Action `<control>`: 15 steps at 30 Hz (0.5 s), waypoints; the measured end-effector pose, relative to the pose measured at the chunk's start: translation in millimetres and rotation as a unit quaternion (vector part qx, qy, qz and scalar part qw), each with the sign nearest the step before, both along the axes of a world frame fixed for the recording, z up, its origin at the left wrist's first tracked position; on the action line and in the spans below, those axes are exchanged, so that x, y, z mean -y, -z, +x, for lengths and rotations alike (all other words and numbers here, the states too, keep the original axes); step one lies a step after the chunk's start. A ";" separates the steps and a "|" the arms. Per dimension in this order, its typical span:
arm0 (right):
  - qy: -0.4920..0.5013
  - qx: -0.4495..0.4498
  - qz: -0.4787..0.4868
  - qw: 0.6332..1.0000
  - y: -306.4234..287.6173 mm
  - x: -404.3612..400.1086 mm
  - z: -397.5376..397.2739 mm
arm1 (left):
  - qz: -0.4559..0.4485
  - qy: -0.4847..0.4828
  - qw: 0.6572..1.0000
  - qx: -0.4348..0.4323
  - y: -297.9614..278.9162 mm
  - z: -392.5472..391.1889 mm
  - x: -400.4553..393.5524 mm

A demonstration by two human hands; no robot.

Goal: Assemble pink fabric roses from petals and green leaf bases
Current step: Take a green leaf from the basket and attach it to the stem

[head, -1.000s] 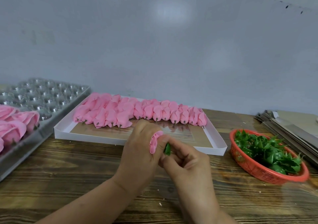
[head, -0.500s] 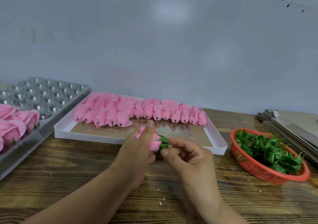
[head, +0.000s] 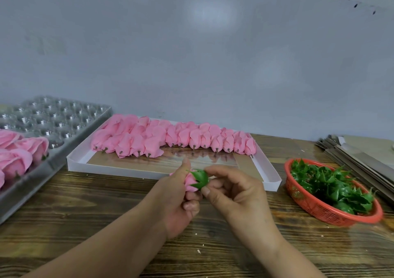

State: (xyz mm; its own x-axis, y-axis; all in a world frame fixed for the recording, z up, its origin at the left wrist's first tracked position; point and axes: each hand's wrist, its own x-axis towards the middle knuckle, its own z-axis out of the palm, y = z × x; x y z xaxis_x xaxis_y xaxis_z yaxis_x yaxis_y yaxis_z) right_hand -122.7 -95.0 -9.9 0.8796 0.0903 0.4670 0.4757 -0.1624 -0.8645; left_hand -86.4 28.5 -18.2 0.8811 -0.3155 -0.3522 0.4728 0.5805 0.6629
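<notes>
Both hands meet just above the tabletop point(head: 64, 205), working on one flower between them. The left hand point(head: 177, 201) curls its fingers round a pink rose bud point(head: 189, 181), thumb raised along its far side, while the right hand point(head: 232, 190) pinches the green leaf base point(head: 200, 178) between thumb and forefinger and holds it capped over the bud's end. The base seems to be seated or nearly so, its points lying back along the petals; how fully it is home cannot be told.

The bud looks very light and soft, fabric that will crush or unroll if squeezed hard, so I judge the safest hold to be round its lower body, close to the stem end, with gentle pressure only. The leaf base appears thin, springy and a little glossy, so it may slip; pinching its cup near the centre rather than by a point should keep it from bending.

Just beyond the hands, a white tray point(head: 270, 171) carries a row of unfinished pink buds point(head: 170, 139) with bare stem pins. A red basket point(head: 315, 209) of loose leaf bases point(head: 328, 181) sits to the right, and finished roses point(head: 17, 156) rest in a metal mould tray point(head: 64, 117) on the left.
</notes>
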 end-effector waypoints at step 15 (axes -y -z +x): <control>0.125 0.098 -0.146 0.977 1.7 -0.9 0.2 | 0.132 -0.060 0.988 0.051 -1.1 -5.9 5.6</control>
State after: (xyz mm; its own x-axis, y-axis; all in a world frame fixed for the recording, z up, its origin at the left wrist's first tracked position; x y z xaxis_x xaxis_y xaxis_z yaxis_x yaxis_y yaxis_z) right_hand -122.5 -94.1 -11.6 0.7880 0.0381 0.6144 0.5407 -0.5202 -0.6611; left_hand -92.3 22.9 -17.1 0.9414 -0.1158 -0.3167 0.3350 0.4279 0.8394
